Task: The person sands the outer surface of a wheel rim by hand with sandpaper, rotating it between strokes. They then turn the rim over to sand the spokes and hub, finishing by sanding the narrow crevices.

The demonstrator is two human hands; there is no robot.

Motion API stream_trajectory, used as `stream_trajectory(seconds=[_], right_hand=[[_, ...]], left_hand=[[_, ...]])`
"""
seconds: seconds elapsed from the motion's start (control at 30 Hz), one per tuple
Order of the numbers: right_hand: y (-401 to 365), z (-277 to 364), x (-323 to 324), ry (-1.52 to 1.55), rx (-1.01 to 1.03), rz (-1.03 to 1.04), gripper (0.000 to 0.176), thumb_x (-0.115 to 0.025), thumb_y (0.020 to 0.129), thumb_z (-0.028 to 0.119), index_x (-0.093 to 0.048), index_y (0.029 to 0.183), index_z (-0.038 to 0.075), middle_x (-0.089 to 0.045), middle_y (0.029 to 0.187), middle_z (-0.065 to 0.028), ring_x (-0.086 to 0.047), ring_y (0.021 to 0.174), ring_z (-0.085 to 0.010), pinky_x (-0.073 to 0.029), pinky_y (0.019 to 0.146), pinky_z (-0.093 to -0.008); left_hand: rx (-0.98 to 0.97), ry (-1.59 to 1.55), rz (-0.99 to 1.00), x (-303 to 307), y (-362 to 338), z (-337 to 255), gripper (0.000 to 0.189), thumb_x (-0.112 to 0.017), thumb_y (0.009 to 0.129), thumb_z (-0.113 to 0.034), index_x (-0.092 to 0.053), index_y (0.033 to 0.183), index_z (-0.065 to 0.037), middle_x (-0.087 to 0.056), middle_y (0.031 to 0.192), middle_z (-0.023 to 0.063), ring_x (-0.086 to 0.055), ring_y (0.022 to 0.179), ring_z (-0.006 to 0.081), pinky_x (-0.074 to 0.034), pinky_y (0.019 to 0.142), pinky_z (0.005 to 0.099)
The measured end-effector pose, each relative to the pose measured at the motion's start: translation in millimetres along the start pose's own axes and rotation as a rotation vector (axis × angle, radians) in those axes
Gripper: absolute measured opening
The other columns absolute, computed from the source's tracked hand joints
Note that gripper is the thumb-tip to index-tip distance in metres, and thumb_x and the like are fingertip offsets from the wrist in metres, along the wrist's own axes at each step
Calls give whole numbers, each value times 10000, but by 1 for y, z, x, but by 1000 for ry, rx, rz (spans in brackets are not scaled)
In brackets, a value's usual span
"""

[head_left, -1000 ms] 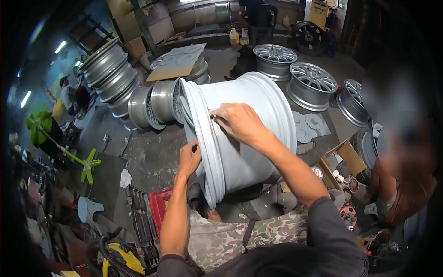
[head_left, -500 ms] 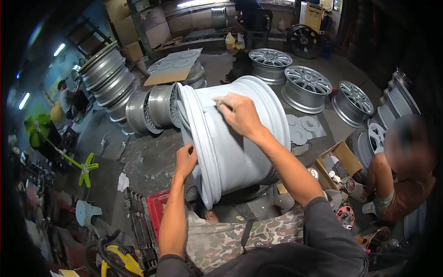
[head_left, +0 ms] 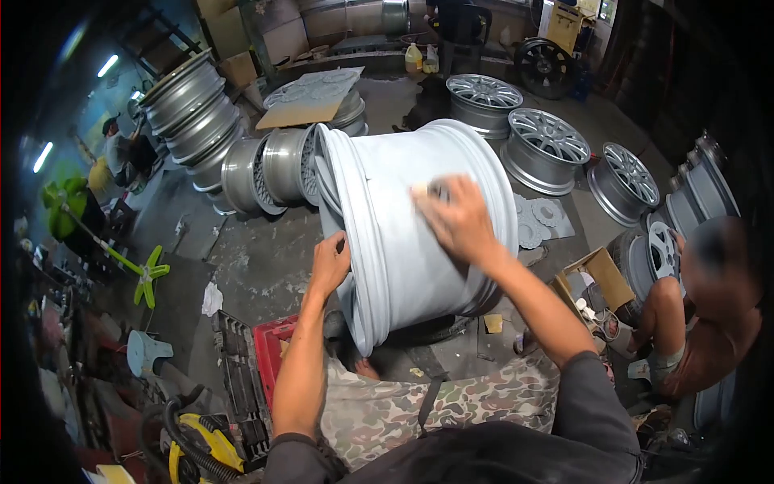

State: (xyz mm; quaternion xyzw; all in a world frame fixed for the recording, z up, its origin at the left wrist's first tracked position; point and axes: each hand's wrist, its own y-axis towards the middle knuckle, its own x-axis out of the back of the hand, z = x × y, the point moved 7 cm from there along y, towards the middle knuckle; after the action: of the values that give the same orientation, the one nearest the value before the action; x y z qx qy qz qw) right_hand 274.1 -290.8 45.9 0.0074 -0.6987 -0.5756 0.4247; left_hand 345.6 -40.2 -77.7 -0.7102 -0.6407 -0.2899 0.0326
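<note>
A large pale grey wheel rim (head_left: 403, 234) lies on its side in front of me, its barrel turned up. My right hand (head_left: 459, 216) is over the middle of the barrel with its fingers closed round something small, partly light-coloured and blurred by motion. My left hand (head_left: 330, 262) is at the rim's left edge, with its fingers bent against the lip; the fingertips are partly hidden. My lap in camouflage cloth (head_left: 484, 403) shows below the rim.
Stacked rims (head_left: 193, 121) stand at the back left, and several silver rims (head_left: 548, 149) at the back right. An open cardboard box (head_left: 609, 278) and a seated person (head_left: 709, 323) are at right. A red crate (head_left: 270, 355) and a green fan (head_left: 145, 274) are left.
My right hand has moved down and to the right across the barrel. My left hand stays at the left edge. The view has shifted slightly.
</note>
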Motion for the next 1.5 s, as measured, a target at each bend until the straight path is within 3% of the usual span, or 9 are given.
stream_trajectory(seconds=[0.2,0.33,0.47,0.67,0.87,1.13,1.2,1.3,1.5], right_hand=[[55,-17,-49,111,-201,86,233,-675,956,209,-782,1125,90,-675,1130,-103,-552,1144,-297,-423,955,-453],[-10,52,-11,199,57,35,327,-677,931,179,-730,1245,105,-671,1209,-91,-554,1232,-318,-420,1020,-456],[24,-6,-37,-38,-87,53,286,-643,966,211,-753,1218,130,-689,1195,-108,-564,1243,-319,-427,1018,-463],[125,-89,-169,322,-373,407,305,-604,1008,252,-761,1183,57,-689,1136,-163,-590,1106,-355,-465,972,-440],[33,24,-31,206,-76,31,339,-606,993,180,-722,1300,97,-686,1198,-141,-582,1167,-384,-420,1051,-436],[136,-67,-157,387,-349,397,362,-575,1028,303,-757,1127,6,-709,1149,-182,-656,1075,-349,-488,941,-380],[141,-68,-166,447,-496,310,407,-579,1032,332,-741,1103,-34,-712,1063,-187,-676,995,-361,-495,917,-363],[105,1,-86,709,-300,13,299,-604,1005,227,-762,1129,6,-682,1141,-193,-648,1042,-352,-501,929,-405],[40,82,-10,182,-72,-40,303,-708,887,94,-751,1180,33,-673,1166,-112,-581,1077,-329,-500,928,-423]], left_hand=[[-41,56,-39,4,-2,-4,314,-588,985,-211,-664,963,93,-601,691,215,-579,628,194,-465,632,376],[3,40,-23,5,-4,-9,313,-581,995,-205,-646,930,95,-585,685,223,-573,619,197,-464,630,374],[28,-19,6,4,-3,-10,282,-585,1000,-176,-638,922,90,-575,691,224,-560,607,205,-460,624,374],[-25,54,-53,8,-5,-10,261,-600,995,-166,-643,935,84,-610,749,256,-621,647,306,-471,656,410],[29,38,26,8,-7,-28,267,-627,986,-186,-647,947,77,-646,830,278,-646,719,395,-482,680,425],[40,14,10,13,-7,-21,263,-633,982,-198,-687,981,59,-684,879,254,-675,756,357,-500,718,413],[60,35,7,17,-10,-27,263,-635,981,-200,-698,994,55,-693,888,247,-674,751,351,-504,722,412],[101,82,29,20,-12,-36,256,-637,979,-194,-711,1019,47,-704,895,237,-675,744,350,-513,723,410],[105,76,90,17,-15,-40,259,-643,984,-204,-709,1024,44,-697,882,240,-667,733,338,-506,708,398]])
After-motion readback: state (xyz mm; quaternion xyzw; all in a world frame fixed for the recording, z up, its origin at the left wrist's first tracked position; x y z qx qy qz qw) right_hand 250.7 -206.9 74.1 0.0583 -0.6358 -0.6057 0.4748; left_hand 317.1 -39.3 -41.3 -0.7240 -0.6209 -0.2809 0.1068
